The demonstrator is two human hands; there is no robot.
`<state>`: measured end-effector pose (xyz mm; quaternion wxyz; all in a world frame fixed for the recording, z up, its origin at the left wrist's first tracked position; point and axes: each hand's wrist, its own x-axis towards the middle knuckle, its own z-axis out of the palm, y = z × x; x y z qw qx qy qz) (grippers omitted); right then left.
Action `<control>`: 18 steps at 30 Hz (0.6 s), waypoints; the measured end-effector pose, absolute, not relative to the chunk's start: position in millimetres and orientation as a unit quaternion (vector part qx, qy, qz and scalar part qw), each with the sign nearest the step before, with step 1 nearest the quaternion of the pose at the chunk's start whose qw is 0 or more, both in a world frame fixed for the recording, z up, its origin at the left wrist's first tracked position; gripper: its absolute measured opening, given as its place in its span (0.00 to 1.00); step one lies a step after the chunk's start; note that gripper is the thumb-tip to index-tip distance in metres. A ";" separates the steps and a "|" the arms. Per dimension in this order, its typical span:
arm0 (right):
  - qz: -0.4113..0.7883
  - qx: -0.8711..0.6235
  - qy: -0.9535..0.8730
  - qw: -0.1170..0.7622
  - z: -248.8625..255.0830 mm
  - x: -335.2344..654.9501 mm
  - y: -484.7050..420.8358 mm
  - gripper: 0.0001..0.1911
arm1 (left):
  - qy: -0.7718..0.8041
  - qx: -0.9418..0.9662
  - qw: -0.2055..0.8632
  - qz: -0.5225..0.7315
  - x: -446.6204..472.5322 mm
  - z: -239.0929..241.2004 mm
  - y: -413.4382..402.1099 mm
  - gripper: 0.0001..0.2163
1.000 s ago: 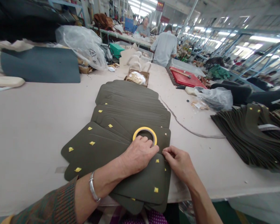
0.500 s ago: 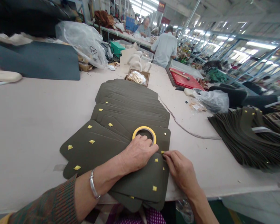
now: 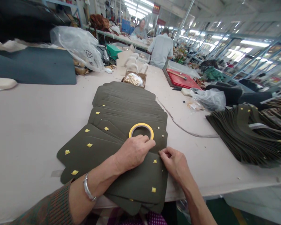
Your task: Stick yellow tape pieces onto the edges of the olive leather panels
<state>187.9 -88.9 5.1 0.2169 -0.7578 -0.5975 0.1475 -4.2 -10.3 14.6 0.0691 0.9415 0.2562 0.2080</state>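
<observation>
My left hand [image 3: 136,149] is closed around the near side of a yellow tape roll [image 3: 141,125], above the dark olive leather-like panels [image 3: 127,159]. The panels lie overlapped in a long fanned stack, with small yellow tape pieces [image 3: 153,189] stuck on several of them. Thumb and index finger of my right hand [image 3: 174,161] are pinched together at the right edge of the stack, just right of the tape roll. Whatever lies between those fingertips is too small to make out. Two small shiny metal dots [image 3: 163,136] show on a panel beyond my right hand.
A thick pile of dark strips [image 3: 245,134] lies at the right. A cord [image 3: 184,128] runs across the table. Beyond the stack stands a small box of gold parts [image 3: 134,78]. A clear plastic bag [image 3: 78,47] and blue-grey sheet [image 3: 35,66] lie back left. A person [image 3: 160,48] is farther back.
The yellow bit seen at my right fingertips earlier is now hidden or gone from sight. The right fingers are pinched closer over the panel edge. The whole view has shifted slightly.
</observation>
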 end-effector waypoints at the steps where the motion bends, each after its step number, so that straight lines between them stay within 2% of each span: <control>1: 0.176 -0.744 -0.610 0.209 7.2 189.8 -89.8 0.15 | 0.251 0.938 0.079 0.227 -5.2 14.5 -9.0 0.08; 4: 0.204 -0.711 -0.637 0.217 14.0 193.1 -94.2 0.19 | 0.224 0.927 0.105 0.283 -7.0 13.7 -7.1 0.10; 8: 0.099 -0.660 -0.645 0.371 20.4 184.4 -97.0 0.10 | 0.217 0.923 0.119 0.294 -6.6 12.0 -8.5 0.20; 10: 0.065 -0.609 -0.679 0.404 21.8 176.8 -94.7 0.10 | 0.225 0.920 0.134 0.291 -5.9 11.6 -9.4 0.21; 18: 0.000 -0.525 -0.765 0.373 19.9 164.0 -79.4 0.10 | 0.215 0.919 0.166 0.287 -5.1 13.1 -10.4 0.12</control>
